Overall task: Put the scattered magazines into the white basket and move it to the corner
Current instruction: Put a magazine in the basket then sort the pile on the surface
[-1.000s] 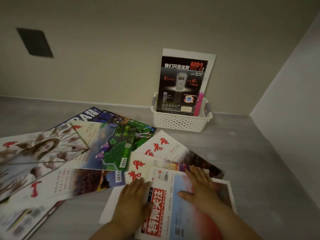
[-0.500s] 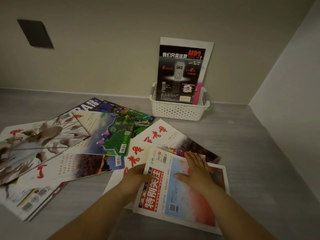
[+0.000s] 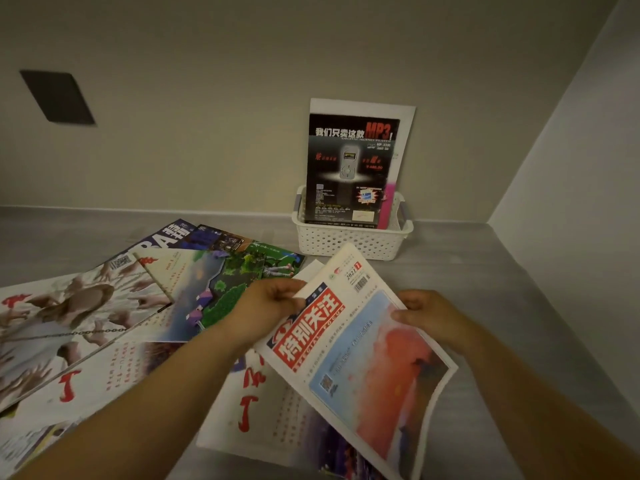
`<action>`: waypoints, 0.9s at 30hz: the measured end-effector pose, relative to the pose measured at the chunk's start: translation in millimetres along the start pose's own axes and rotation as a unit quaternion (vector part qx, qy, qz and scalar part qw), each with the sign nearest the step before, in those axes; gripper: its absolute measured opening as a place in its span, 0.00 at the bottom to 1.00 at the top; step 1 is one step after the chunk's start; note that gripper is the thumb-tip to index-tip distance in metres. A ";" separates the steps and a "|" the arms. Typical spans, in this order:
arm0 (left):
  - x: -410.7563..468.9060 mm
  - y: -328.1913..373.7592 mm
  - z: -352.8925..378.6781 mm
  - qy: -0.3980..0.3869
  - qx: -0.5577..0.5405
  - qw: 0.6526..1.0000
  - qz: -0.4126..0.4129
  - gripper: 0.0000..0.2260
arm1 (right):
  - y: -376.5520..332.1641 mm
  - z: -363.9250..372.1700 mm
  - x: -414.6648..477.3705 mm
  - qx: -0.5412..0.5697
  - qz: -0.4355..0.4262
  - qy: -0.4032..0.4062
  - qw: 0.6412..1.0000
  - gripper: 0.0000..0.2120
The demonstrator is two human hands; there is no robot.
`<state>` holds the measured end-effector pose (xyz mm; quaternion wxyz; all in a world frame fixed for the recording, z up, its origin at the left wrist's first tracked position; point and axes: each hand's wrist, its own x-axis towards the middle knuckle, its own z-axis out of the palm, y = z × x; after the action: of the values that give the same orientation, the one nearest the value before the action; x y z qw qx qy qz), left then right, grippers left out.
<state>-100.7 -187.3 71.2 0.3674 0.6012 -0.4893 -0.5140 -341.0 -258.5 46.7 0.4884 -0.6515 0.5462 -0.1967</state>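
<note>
Magazine [image 3: 360, 355] now lifted by both hands, tilted.

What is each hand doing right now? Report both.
Left hand: closed on the magazine, left edge.
Right hand: closed on the same magazine, right edge.

back wall [image 3: 207, 98]: beige, dark square panel [image 3: 57, 97] | right wall [image 3: 588, 168]: white | floor [image 3: 502, 271]: grey | light: dim

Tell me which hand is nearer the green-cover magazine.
Left. The left hand sits right beside the green-cover magazine, while the right hand is across the red-title magazine that both hands hold.
</note>
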 end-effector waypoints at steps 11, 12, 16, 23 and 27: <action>77.3 69.7 -48.8 0.042 0.044 0.998 0.022 0.03 | -40.5 -54.5 42.5 0.179 -0.075 0.119 0.974 0.07; 86.1 76.9 -50.7 0.063 0.021 0.997 0.041 0.02 | -46.6 -58.8 49.5 0.185 -0.080 0.129 0.971 0.07; 124.5 119.2 -59.0 0.136 -0.041 0.980 0.138 0.03 | -80.3 -74.4 83.2 0.199 -0.124 0.201 0.951 0.09; 179.6 184.3 -65.3 0.187 0.000 0.943 0.274 0.11 | -124.4 -83.0 139.0 0.141 -0.176 0.352 0.908 0.12; 203.9 183.5 -71.2 0.216 -0.009 0.932 0.291 0.11 | -126.1 -82.4 165.5 0.161 -0.159 0.357 0.906 0.11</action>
<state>-71.2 -434.8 206.2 0.6028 0.5262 -0.5468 -0.2465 -286.6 -452.2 144.9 0.3212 -0.5282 0.5344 -0.5764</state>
